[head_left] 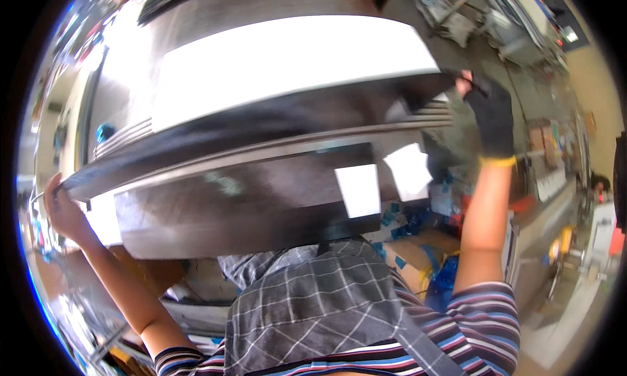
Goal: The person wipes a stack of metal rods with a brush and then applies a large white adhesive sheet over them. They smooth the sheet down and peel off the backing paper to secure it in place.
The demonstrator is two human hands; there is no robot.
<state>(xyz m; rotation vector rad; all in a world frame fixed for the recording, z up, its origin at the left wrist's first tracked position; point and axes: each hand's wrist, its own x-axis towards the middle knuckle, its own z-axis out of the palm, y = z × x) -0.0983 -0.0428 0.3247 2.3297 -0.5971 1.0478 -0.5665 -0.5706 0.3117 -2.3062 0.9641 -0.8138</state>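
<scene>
A long, limp black sheet stretches between my two hands, slightly blurred by motion. My left hand, bare, pinches its left end. The other end, higher and farther off, is gripped by my right hand, which wears a dark glove with a yellow cuff and bare fingertips. Behind the black sheet lies a large, bright white sheet on a dark work surface. Part of the white sheet's near edge is hidden by the black one.
Nearest my body is a dark, shiny panel with a white paper on its right part. More white paper lies beside it. An open cardboard box stands at lower right, with blue plastic next to it.
</scene>
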